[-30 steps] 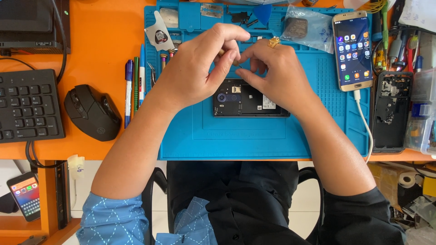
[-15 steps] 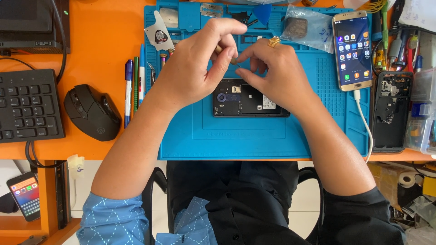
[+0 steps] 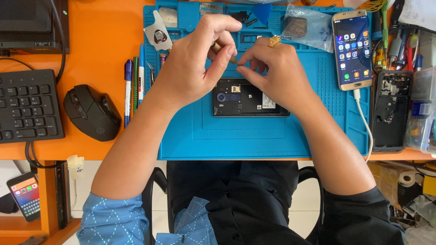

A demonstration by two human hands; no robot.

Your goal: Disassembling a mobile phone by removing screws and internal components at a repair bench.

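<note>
An opened black phone (image 3: 247, 100) lies with its insides up on a blue repair mat (image 3: 236, 131). Both hands hover just above its far edge. My left hand (image 3: 195, 63) pinches a thin, light-coloured tool (image 3: 224, 51) between thumb and fingers. My right hand (image 3: 272, 68), with a gold ring on one finger, pinches something tiny at the tool's tip; the thing itself is too small to make out. The fingertips of both hands nearly touch.
A lit phone (image 3: 353, 50) on a white cable lies at the mat's right, a phone frame (image 3: 389, 109) beside it. A plastic bag (image 3: 304, 27) sits at the back. Pens (image 3: 134, 86), a black mouse (image 3: 91, 111) and a keyboard (image 3: 27, 106) lie left on the orange desk.
My left hand's fingers have shifted slightly on the tool and my right fingertips have closed in at its tip. The phone has not moved.
</note>
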